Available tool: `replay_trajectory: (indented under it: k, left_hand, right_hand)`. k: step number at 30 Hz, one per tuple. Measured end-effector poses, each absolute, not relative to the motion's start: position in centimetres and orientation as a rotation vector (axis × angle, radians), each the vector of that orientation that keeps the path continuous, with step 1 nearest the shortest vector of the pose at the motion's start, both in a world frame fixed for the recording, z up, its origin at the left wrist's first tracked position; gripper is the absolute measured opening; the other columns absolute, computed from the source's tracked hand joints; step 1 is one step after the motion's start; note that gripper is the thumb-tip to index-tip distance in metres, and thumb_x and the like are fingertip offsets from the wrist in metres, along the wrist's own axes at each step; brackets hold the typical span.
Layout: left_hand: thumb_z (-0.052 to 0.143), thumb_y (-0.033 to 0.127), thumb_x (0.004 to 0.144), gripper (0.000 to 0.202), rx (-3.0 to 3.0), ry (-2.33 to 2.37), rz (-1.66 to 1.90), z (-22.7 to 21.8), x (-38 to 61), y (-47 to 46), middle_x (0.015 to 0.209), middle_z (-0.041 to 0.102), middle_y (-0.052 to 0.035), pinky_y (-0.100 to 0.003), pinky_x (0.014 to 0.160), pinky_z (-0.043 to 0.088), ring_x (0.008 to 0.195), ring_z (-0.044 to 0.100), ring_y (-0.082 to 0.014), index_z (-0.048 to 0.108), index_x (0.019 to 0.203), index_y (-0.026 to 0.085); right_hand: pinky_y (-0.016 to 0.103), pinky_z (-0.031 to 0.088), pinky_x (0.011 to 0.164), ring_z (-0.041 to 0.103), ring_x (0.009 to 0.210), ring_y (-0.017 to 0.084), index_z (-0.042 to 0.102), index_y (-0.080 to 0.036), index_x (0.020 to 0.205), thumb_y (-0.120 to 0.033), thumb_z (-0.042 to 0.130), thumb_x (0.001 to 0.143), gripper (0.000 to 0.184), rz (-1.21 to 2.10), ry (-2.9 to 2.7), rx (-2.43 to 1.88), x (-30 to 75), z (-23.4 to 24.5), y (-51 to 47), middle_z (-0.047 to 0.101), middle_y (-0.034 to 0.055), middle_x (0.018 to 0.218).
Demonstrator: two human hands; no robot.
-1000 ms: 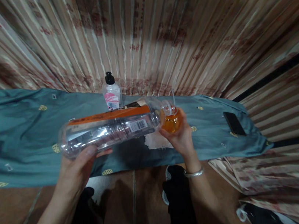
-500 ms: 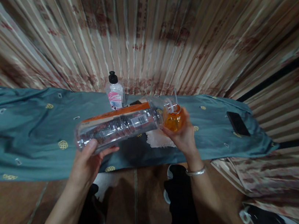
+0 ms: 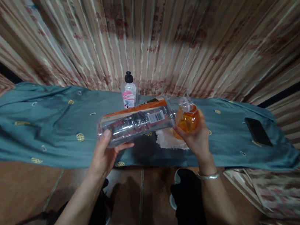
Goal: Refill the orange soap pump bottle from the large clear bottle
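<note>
Holding 2 things there: your left hand (image 3: 103, 160) has the big bottle (image 3: 134, 123) by its base, tilted so the neck sits right by the cup (image 3: 186, 123) gripped in your right hand (image 3: 200, 138). Both are above the green cloth (image 3: 55, 129), pink-label bottle (image 3: 129, 95) behind, phone (image 3: 258, 131) off to the right, white scrap (image 3: 169, 141) near the middle.

Looks like a home rm (floral curtains (image 3: 162, 62), tiled flr (image 3: 28, 181)).

No lettering is readable; the held bottle (image 3: 134, 123) bears a barcode (image 3: 156, 116).
</note>
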State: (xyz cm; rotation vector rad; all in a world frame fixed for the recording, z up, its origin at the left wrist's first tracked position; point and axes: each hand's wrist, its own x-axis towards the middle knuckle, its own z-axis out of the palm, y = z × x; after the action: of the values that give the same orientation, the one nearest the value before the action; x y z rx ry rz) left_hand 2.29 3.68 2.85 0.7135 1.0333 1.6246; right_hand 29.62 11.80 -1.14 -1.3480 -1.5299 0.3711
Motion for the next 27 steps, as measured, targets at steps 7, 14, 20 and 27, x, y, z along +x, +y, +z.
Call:
replay_trajectory:
  k: [7, 14, 20, 27]
  left_hand:
    - [0.096, 0.053, 0.061, 0.070, 0.663, 1.028, 1.635, 3.2, 2.2, 3.8, 0.114, 0.079, -0.0099, -0.043, 0.065, 0.070, 0.093, 0.078, -0.0310, 0.074, 0.122, 0.025]
    - [0.094, 0.041, 0.067, 0.063, 0.741, 1.014, 1.580, 2.8, 0.9, 3.9, 0.114, 0.080, -0.0089, -0.043, 0.070, 0.071, 0.096, 0.078, -0.0318, 0.074, 0.125, 0.028]
    - [0.090, 0.033, 0.074, 0.056, 0.714, 1.052, 1.601, 3.5, 1.4, 3.4, 0.115, 0.080, -0.0056, -0.033, 0.071, 0.069, 0.088, 0.077, -0.0232, 0.074, 0.128, 0.028]
    - [0.091, 0.030, 0.072, 0.063, 0.773, 1.056, 1.643, 4.1, 1.2, 3.4, 0.119, 0.079, -0.0043, -0.032, 0.070, 0.069, 0.100, 0.076, -0.0265, 0.071, 0.132, 0.029]
  right_hand:
    - [0.058, 0.051, 0.116, 0.067, 0.130, 0.035, 0.050, -0.025, 0.145, -0.049, 0.089, 0.066, 0.091, 0.380, -1.513, -1.347, 29.4, -1.0, 12.4, 0.071, 0.0118, 0.135]
    - [0.053, 0.056, 0.111, 0.069, 0.127, 0.035, 0.048, -0.022, 0.148, -0.048, 0.090, 0.065, 0.097, 0.372, -1.531, -1.371, 29.3, -1.0, 12.8, 0.069, 0.0149, 0.138]
    - [0.051, 0.061, 0.102, 0.074, 0.119, 0.036, 0.050, -0.021, 0.146, -0.049, 0.092, 0.063, 0.097, 0.369, -1.528, -1.380, 29.3, -0.9, 12.8, 0.073, 0.0147, 0.133]
    - [0.049, 0.063, 0.099, 0.075, 0.117, 0.035, 0.052, -0.023, 0.146, -0.048, 0.093, 0.063, 0.096, 0.299, -1.552, -1.391, 29.3, -1.0, 12.8, 0.074, 0.0128, 0.132]
